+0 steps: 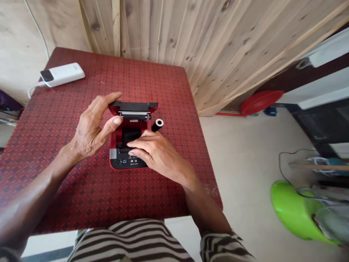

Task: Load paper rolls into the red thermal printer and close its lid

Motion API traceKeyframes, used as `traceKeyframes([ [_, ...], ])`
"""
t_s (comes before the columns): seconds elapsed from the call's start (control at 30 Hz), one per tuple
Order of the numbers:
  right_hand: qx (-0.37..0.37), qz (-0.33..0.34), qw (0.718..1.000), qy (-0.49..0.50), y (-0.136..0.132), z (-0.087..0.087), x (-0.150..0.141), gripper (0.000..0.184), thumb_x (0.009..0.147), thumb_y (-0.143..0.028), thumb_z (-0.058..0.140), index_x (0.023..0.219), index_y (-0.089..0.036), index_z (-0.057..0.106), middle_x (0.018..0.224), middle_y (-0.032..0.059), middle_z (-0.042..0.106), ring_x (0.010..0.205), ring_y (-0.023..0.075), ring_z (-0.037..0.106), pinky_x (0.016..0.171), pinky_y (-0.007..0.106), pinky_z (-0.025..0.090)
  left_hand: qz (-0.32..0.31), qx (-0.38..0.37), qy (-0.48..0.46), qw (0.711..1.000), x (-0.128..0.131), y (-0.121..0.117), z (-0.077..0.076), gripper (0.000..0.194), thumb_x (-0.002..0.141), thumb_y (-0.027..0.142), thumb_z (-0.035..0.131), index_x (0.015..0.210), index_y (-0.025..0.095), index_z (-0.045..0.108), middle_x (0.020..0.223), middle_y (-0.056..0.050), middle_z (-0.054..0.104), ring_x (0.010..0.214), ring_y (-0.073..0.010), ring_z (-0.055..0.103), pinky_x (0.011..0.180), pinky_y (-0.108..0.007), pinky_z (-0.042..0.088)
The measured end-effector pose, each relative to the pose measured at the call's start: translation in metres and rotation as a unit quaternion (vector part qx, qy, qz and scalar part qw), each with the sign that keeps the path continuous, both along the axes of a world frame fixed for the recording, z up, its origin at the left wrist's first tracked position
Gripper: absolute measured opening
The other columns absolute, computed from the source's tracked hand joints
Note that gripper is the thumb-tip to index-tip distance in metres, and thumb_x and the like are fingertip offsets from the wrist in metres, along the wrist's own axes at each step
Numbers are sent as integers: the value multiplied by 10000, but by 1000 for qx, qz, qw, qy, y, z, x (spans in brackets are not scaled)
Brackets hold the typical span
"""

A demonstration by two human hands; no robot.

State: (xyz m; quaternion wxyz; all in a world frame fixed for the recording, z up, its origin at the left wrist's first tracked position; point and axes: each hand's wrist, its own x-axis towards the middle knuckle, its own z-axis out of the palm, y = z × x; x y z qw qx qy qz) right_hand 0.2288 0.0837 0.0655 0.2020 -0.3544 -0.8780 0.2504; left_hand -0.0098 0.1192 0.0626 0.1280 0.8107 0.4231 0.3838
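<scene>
A red and black thermal printer [128,160] sits on a red patterned table [152,80], with its black lid [133,106] standing open. A dark roll [130,136] lies inside its compartment. My left hand [94,127] curves around the lid's left end, with thumb and fingers apart, and holds nothing that I can see. My right hand [155,151] rests over the front of the printer, its fingers partly hiding the compartment and control panel. A black tube with a white core [157,124] runs in under that hand's thumb, so I cannot tell whether it is gripped.
A white power bank [62,74] with a cable lies at the table's far left corner. Wooden panelling rises behind the table. On the tiled floor at right are a red plastic basin [260,102] and a green plastic seat [294,213].
</scene>
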Motion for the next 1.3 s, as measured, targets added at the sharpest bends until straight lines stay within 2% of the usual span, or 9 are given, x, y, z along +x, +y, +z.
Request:
traceKeyframes([
  [0.2,-70,-40,994,71,9,4,0,74,984,-195,735,1015,-205,802,1003,21,824,921,168,720,884,321,530,-8,6,1,1000,0,2,-2,559,1065,559,443,1538,262,470,1385,-100,663,1215,-256,633,1090,-443,500],
  [0.3,-65,-55,995,52,9,5,-1,84,980,-164,731,1032,-190,791,999,28,815,905,165,725,856,306,526,-8,4,-2,1000,0,4,-2,563,1065,572,432,1532,262,479,1370,-97,668,1211,-254,633,1091,-443,501],
  [0.5,152,-65,985,-48,-14,0,-11,192,1058,-126,565,985,-162,739,907,57,788,864,203,681,824,362,480,0,-18,-9,1000,1,-1,0,582,1063,595,419,1557,290,451,1398,-93,654,1246,-264,628,1115,-451,491],
  [0.6,254,-78,964,-20,-26,-3,-14,235,1070,-122,529,988,-191,739,1017,45,809,897,204,656,783,375,459,-6,-12,9,1000,-1,-11,2,581,1071,583,412,1552,261,462,1351,-99,673,1190,-254,643,1066,-448,507],
  [0.7,289,-107,951,10,-36,-7,-14,229,1065,-129,542,1002,-215,745,987,33,803,840,190,625,729,370,455,-29,-14,28,999,-4,-26,0,548,1078,563,416,1505,235,515,1367,-119,662,1234,-266,639,1063,-464,503],
  [0.83,285,-112,952,25,-44,-17,-14,216,1057,-124,551,1048,-224,743,944,31,789,831,185,632,734,363,485,-64,17,74,995,-8,-51,-14,562,1041,608,491,1486,267,525,1449,-131,618,1419,-331,558,1121,-504,465],
  [1.0,272,-114,954,42,-47,-23,-14,177,1029,-106,594,1106,-178,736,972,59,798,843,197,654,772,360,534,-66,83,126,986,-8,-67,-30,773,927,694,648,1525,231,484,1445,-187,620,1408,-401,565,1073,-538,485],
  [1.17,243,-119,959,81,-45,-17,-8,217,1003,-116,642,1198,-179,712,1017,75,796,887,211,679,828,374,572,-59,116,145,981,-5,-64,-29,817,853,679,758,1482,218,515,1389,-193,653,1335,-385,624,1060,-538,491],
  [1.3,205,-180,951,143,-44,-16,4,266,1011,-186,661,1268,-244,701,1093,76,787,984,230,709,901,426,585,-44,110,146,982,-4,-63,-29,780,850,693,753,1467,279,516,1375,-154,658,1322,-373,632,1044,-537,513],
])
